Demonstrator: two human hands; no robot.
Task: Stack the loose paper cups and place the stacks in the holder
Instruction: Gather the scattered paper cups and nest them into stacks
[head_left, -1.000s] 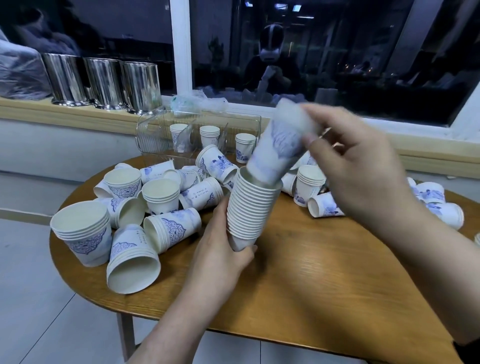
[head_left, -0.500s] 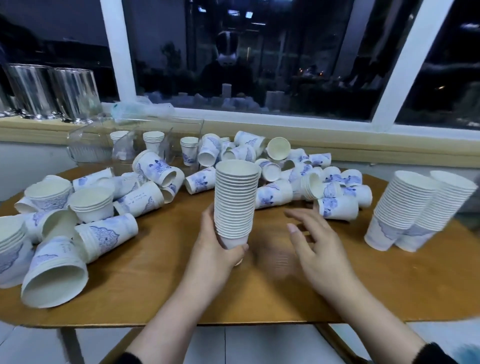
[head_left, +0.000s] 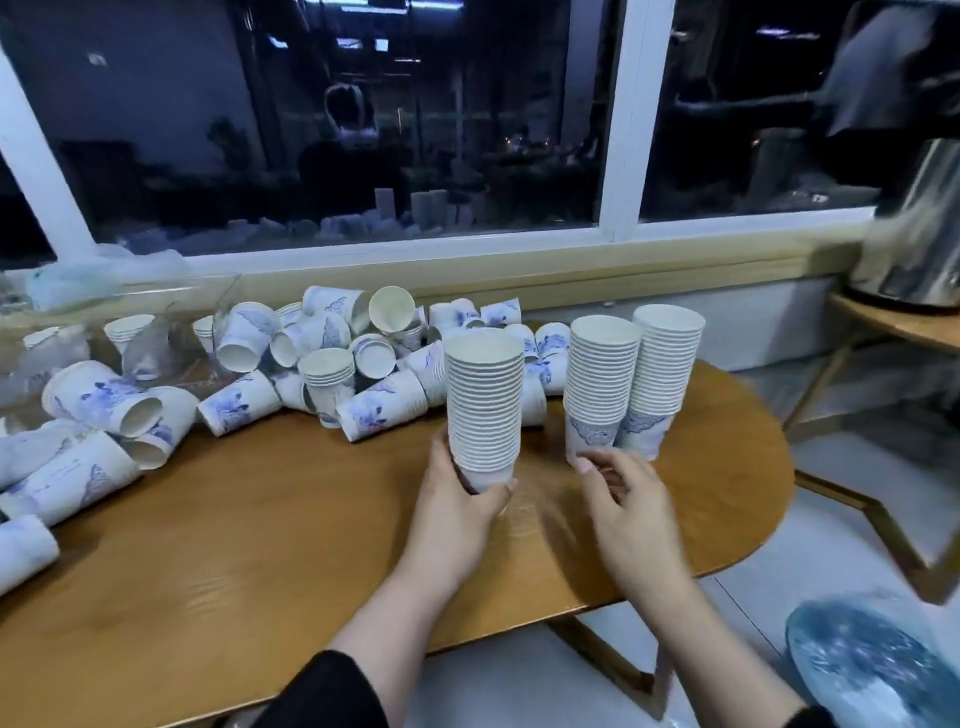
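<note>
Gripping the tall cup stack upright above the table, the left hand holds its base while the right hand hovers loose-fingered, its grip empty.

Wooden table; dark window behind; steel container far right.

Tall upright cup stack mid-table, two taller stacks right, loose cups heaped behind, clear holder far left
</note>
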